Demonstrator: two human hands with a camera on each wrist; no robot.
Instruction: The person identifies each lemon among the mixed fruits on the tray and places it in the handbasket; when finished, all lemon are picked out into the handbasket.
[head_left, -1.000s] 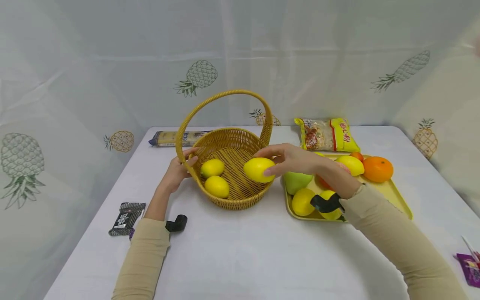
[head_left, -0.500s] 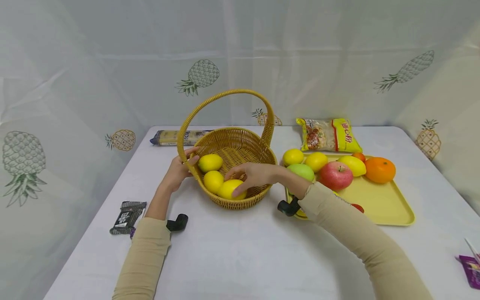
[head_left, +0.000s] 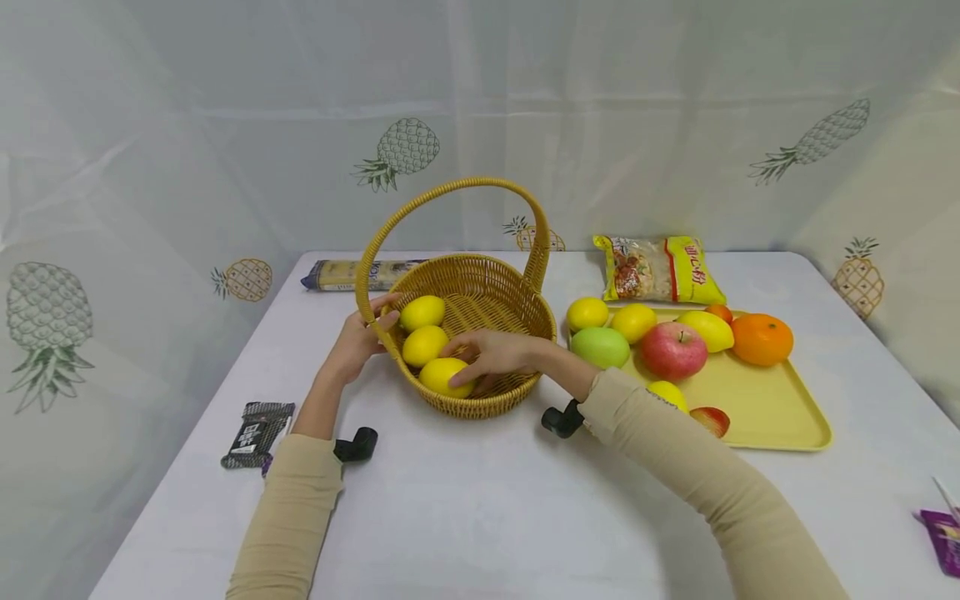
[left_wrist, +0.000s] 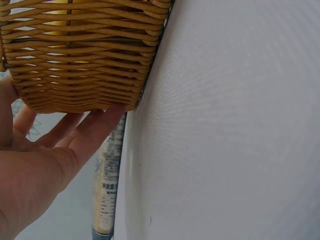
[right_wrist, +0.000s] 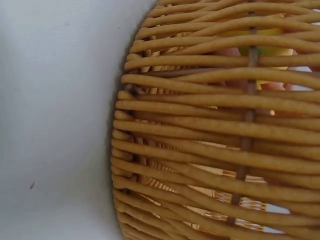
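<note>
A round woven basket (head_left: 480, 407) with a tall arched handle stands mid-table. My left hand (head_left: 354, 340) grips its left rim by the handle's base; in the left wrist view, the left hand's fingers (left_wrist: 92, 131) lie along the outer wall. Reaching into the basket, my right hand (head_left: 498, 352) holds a lemon (head_left: 442, 377) low at the front, thumb on its near side. Behind that lemon lie a second lemon (head_left: 424, 345) and a third lemon (head_left: 422, 312), along the left inner wall. The right wrist view mostly shows the basket's weave (right_wrist: 200, 110), hiding the fingers' grip.
On the right, a yellow tray (head_left: 780, 417) bears a red apple (head_left: 673, 350), a green fruit (head_left: 600, 347), an orange (head_left: 761, 339) and several lemons. Behind are a yellow food bag (head_left: 660, 271) and a long packet (head_left: 337, 275). A black packet (head_left: 257, 435) lies left.
My right hand has carried the lemon from above the basket's right side down to its front left, beside the other two, which have shifted back slightly. The left hand stays at the rim.
</note>
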